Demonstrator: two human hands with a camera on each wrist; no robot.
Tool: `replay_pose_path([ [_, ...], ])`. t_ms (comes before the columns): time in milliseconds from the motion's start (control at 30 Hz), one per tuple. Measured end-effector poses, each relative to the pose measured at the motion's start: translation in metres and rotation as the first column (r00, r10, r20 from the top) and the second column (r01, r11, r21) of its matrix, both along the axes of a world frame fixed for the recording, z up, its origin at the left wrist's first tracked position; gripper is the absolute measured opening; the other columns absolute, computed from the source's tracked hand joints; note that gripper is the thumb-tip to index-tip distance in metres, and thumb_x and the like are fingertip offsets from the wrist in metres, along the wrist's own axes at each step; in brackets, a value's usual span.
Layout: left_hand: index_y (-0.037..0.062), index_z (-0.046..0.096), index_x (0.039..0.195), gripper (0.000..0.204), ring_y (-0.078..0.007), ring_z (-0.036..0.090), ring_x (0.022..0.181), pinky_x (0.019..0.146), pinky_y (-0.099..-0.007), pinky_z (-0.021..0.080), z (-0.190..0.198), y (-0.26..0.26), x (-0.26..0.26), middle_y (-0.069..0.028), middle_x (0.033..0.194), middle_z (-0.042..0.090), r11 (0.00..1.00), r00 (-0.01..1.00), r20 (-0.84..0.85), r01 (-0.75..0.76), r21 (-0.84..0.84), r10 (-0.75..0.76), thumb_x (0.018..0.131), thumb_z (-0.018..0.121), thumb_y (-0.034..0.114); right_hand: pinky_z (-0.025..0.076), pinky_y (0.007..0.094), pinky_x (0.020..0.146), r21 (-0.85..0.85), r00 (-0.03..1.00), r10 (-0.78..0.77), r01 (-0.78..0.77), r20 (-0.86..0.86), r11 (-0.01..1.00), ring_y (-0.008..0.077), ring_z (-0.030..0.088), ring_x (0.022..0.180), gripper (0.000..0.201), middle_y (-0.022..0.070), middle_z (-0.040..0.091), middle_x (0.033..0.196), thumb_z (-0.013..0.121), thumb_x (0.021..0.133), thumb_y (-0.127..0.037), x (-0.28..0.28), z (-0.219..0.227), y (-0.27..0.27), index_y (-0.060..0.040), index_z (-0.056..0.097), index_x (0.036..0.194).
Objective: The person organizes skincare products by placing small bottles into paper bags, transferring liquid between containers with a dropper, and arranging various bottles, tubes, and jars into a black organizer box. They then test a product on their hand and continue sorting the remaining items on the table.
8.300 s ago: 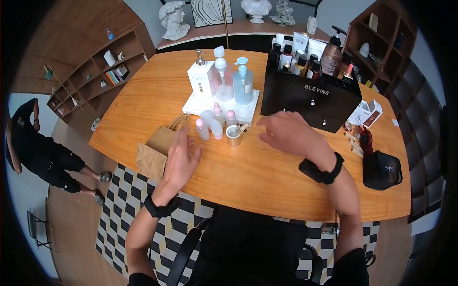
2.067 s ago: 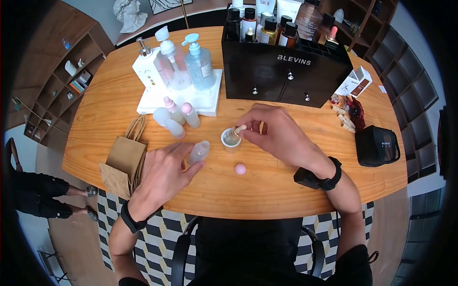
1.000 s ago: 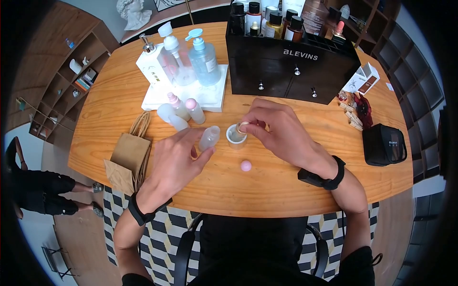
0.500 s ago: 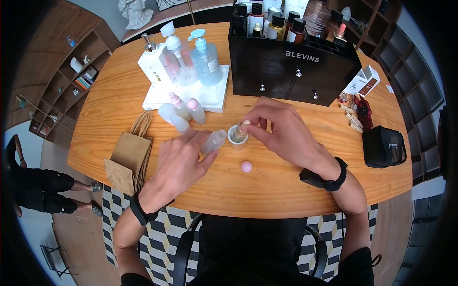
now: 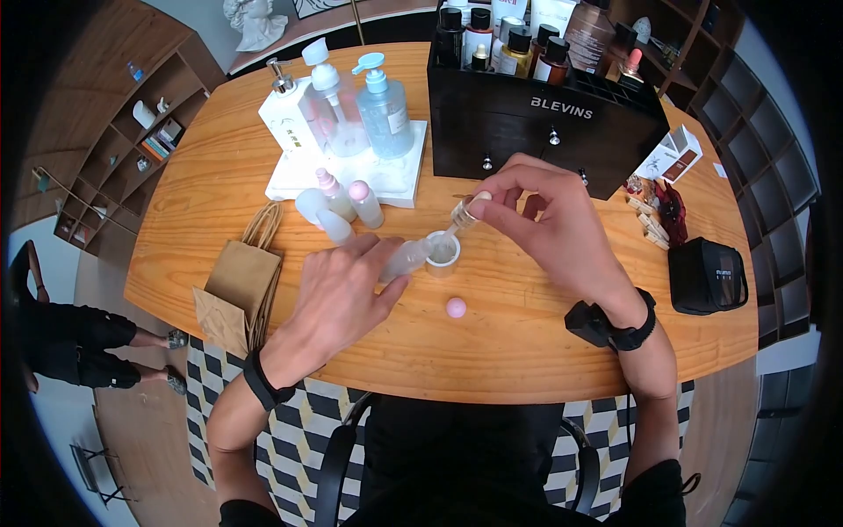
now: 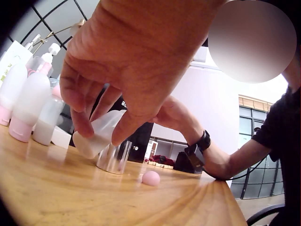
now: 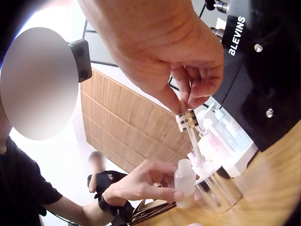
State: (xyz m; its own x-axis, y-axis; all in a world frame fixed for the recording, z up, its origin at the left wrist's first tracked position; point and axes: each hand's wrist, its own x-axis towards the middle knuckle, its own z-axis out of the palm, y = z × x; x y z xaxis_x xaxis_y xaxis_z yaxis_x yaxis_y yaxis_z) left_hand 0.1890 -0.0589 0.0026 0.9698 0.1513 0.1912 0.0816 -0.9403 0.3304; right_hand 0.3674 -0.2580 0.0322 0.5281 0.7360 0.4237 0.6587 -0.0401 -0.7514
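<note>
The dropper [image 5: 465, 213] has gone up from the cup [image 5: 442, 270], pinched by the right hand [image 5: 566, 224], and slants down toward the little bottle [image 5: 404, 262] that the left hand [image 5: 338, 292] holds tipped just beside it

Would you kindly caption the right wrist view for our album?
The right hand pinches a gold-banded dropper while the left hand holds an open frosted bottle.
</note>
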Motion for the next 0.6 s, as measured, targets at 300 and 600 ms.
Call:
replay_pose_path([
  [300, 0.0033, 0.074, 0.118, 0.035, -0.0373, 0.072, 0.078, 0.067, -0.0477, 0.056, 0.000, -0.002, 0.001, -0.0148, 0.093, 0.072, 1.000, 1.000, -0.010, -0.004, 0.004, 0.004, 0.088, 0.080, 0.021, 0.045, 0.0257, 0.060, 0.030, 0.997, -0.018, 0.021, -0.080, 0.999, 0.0079, 0.059, 0.074, 0.010, 0.0047, 0.069, 0.089, 0.082, 0.094, -0.009, -0.007, 0.007, -0.001, -0.0012, 0.081, 0.101],
  [600, 0.0021, 0.074, 0.117, 0.035, -0.0352, 0.071, 0.078, 0.066, -0.0457, 0.055, 0.001, -0.002, 0.001, -0.0138, 0.091, 0.071, 1.000, 1.000, 0.015, 0.012, -0.021, -0.012, 0.088, 0.082, 0.021, 0.045, 0.0297, 0.058, 0.071, 0.997, 0.048, -0.044, -0.056, 0.997, 0.0127, 0.057, 0.065, 0.008, 0.0068, 0.069, 0.084, 0.080, 0.094, -0.007, -0.011, -0.008, 0.005, -0.0010, 0.081, 0.100],
])
